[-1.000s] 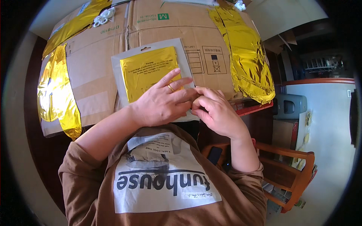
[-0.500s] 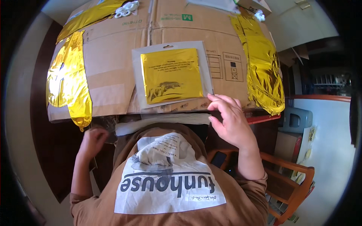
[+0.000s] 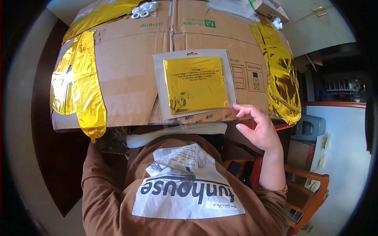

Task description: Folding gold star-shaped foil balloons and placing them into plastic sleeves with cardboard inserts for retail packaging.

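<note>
A flat clear packet with a folded gold foil sheet [image 3: 197,88] lies on the cardboard [image 3: 126,74] in front of me. My right hand [image 3: 258,128] is at its lower right corner, palm down, with thumb and fingers apart and nothing held. The index fingertip is at the packet's edge; I cannot tell whether it touches. Of my left arm [image 3: 94,155] only the sleeve and wrist area show. The hand itself is hidden below the table edge, beneath the hanging tip of a gold foil balloon [image 3: 90,98]. Near it is some crumpled clear plastic [image 3: 114,137].
Another flat gold foil balloon [image 3: 281,74] hangs over the right edge, and more gold foil [image 3: 98,19] lies at the far left beside white ribbon rolls [image 3: 145,8]. An open box [image 3: 269,8] stands far right. A wooden chair [image 3: 303,192] and a blue-grey stool [image 3: 311,126] are to my right.
My left hand has gone from view under the table edge by the left balloon. The right hand stays open near the packet's corner. The whole view has shifted slightly.
</note>
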Demonstrator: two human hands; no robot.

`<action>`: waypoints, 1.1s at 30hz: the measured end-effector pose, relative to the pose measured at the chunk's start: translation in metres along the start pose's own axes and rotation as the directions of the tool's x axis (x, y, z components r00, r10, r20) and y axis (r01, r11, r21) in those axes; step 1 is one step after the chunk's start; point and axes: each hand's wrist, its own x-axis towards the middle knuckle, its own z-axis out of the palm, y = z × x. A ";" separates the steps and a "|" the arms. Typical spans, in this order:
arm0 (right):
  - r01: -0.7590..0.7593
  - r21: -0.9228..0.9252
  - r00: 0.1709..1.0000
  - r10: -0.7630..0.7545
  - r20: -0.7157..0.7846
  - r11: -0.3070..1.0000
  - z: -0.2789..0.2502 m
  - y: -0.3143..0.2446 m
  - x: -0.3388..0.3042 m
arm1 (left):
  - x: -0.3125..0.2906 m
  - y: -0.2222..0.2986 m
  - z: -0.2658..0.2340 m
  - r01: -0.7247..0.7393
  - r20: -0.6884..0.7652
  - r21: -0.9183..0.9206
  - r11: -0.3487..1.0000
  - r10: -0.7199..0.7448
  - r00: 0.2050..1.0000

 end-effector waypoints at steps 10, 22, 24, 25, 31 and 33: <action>0.101 -0.149 0.995 -0.103 -0.005 0.984 -0.007 -0.001 -0.002 | -0.024 -0.026 -0.041 -0.135 -0.482 0.309 0.941 0.278 0.831; 0.275 -0.682 0.912 -0.409 -0.040 0.678 0.030 0.036 -0.001 | -0.213 0.097 -0.256 -0.524 -0.292 0.189 0.830 0.557 0.777; 0.277 -0.707 0.882 -0.464 -0.081 0.651 0.044 0.044 0.001 | -0.237 0.114 -0.276 -0.602 -0.373 0.085 0.794 0.585 0.720; 0.281 -0.721 0.865 -0.493 -0.095 0.633 0.051 0.046 -0.001 | -0.249 0.124 -0.289 -0.658 -0.341 -0.063 0.750 0.603 0.721; 0.258 -0.761 0.809 -0.563 -0.167 0.596 0.064 0.049 -0.010 | -0.254 0.210 -0.337 -0.979 -0.793 0.081 0.186 0.607 0.049; 0.245 -0.761 0.809 -0.559 -0.181 0.601 0.064 0.048 -0.011 | -0.230 0.229 -0.337 -0.978 -0.752 0.146 0.147 0.659 -0.013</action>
